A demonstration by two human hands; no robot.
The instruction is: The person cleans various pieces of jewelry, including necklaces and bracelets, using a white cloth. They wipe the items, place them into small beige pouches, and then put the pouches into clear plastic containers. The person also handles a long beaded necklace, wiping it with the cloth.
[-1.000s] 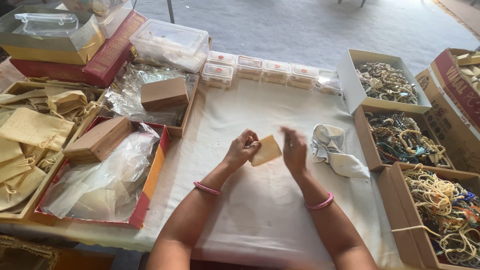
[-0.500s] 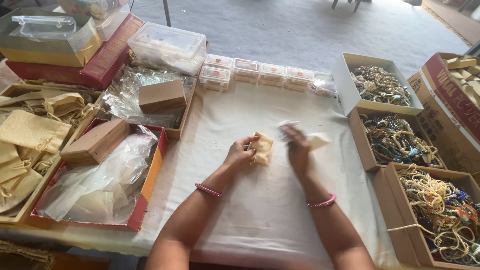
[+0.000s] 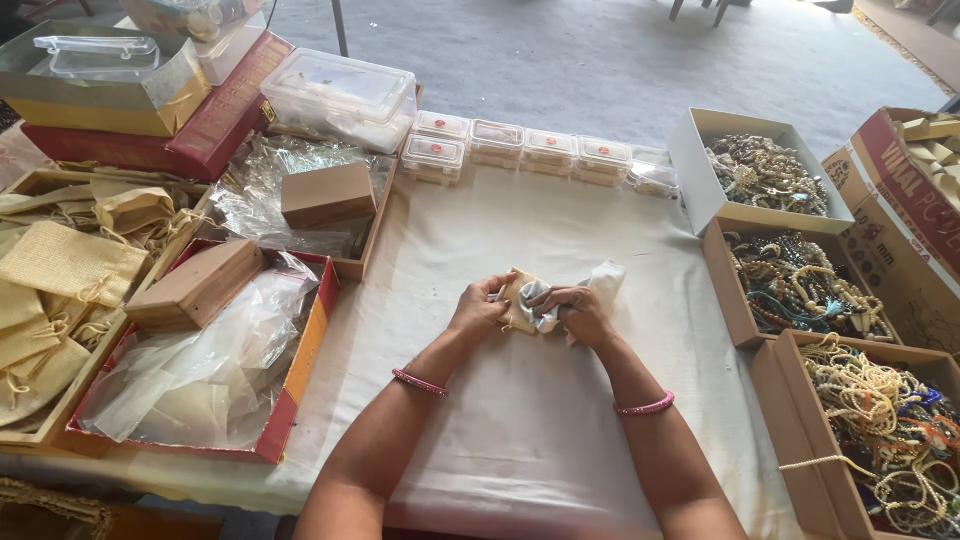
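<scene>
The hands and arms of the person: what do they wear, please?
Both forearms are bare, with no sleeves in view. The left hand and the right hand have no gloves. Each wrist carries a thin pink bangle: left bangle, right bangle.

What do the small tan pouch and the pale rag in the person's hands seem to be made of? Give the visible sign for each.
Small tan pouch, held by the left hand: probably coarse woven fabric like jute or burlap; it looks matt and sandy and bends softly. Pale rag, gripped by the right hand: likely soft cotton cloth; it crumples into loose folds with no shine.
</scene>
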